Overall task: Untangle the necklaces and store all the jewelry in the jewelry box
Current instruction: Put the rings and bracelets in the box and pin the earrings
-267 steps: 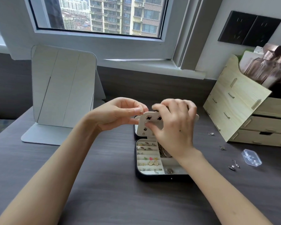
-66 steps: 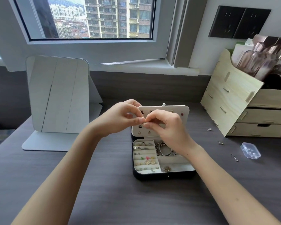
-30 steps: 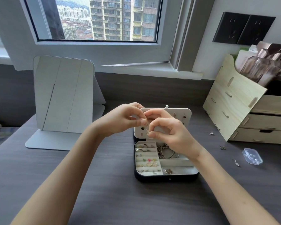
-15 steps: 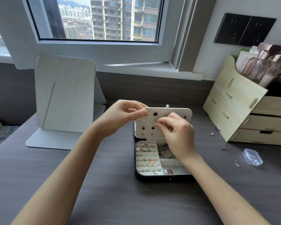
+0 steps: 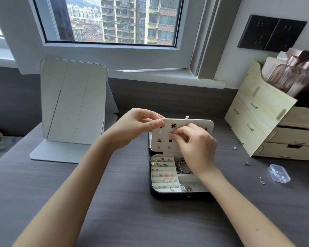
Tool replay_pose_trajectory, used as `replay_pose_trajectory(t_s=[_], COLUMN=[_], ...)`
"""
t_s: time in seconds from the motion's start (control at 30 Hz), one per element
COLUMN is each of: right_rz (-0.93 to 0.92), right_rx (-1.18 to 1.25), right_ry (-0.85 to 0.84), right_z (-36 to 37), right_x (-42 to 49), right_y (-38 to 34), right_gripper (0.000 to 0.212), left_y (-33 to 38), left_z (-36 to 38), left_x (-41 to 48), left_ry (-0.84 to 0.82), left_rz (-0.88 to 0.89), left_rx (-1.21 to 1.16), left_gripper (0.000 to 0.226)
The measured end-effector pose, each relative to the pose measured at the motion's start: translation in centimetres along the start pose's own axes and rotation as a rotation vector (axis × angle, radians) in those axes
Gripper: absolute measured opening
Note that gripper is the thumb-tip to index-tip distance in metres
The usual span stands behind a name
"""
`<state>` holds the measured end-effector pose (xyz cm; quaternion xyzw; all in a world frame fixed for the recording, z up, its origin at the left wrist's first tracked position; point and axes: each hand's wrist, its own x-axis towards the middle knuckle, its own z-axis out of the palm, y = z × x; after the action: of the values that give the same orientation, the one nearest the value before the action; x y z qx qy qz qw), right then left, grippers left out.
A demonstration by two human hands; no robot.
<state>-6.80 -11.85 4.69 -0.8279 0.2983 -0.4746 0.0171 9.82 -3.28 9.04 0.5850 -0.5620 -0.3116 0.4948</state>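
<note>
A dark jewelry box (image 5: 178, 195) lies open on the desk, its cream tray holding rings, small studs and bangles. Its white earring panel (image 5: 194, 122) stands upright at the back, dotted with studs. My left hand (image 5: 134, 126) pinches the panel's upper left corner. My right hand (image 5: 194, 145) pinches a small silver earring (image 5: 170, 133) against the middle of the panel. Loose earrings lie on the desk at the right: one (image 5: 234, 148) near the organizer, one (image 5: 246, 163) below it, one (image 5: 261, 180) nearer me.
A white folding mirror (image 5: 73, 107) stands at the left. A wooden drawer organizer (image 5: 268, 122) with bottles fills the right side. A small clear plastic case (image 5: 279, 173) lies in front of it. The window sill runs along the back.
My left hand has gone from meeting my right hand's fingertips to gripping the panel's corner. My right hand has brought the small earring down onto the panel.
</note>
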Motion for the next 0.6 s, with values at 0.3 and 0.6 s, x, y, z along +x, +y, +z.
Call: replay_pose_trajectory(t_s=[0.3,0.6], right_rz=[-0.158,-0.366], right_rx=[-0.294,-0.154], right_ry=[0.082,0.098], right_z=[-1.9,-2.2], right_x=[0.7,-1.8], right_y=[0.1,1.2], right_gripper=[0.053,0.031], left_y=[0.3,-0.8], left_z=[-1.0,-0.8], left_x=[-0.4,-0.4], left_ry=[-0.183,-0.175], left_rz=[0.046,-0.052], left_rx=[-0.042,0.021], left_gripper=[0.014,0.014])
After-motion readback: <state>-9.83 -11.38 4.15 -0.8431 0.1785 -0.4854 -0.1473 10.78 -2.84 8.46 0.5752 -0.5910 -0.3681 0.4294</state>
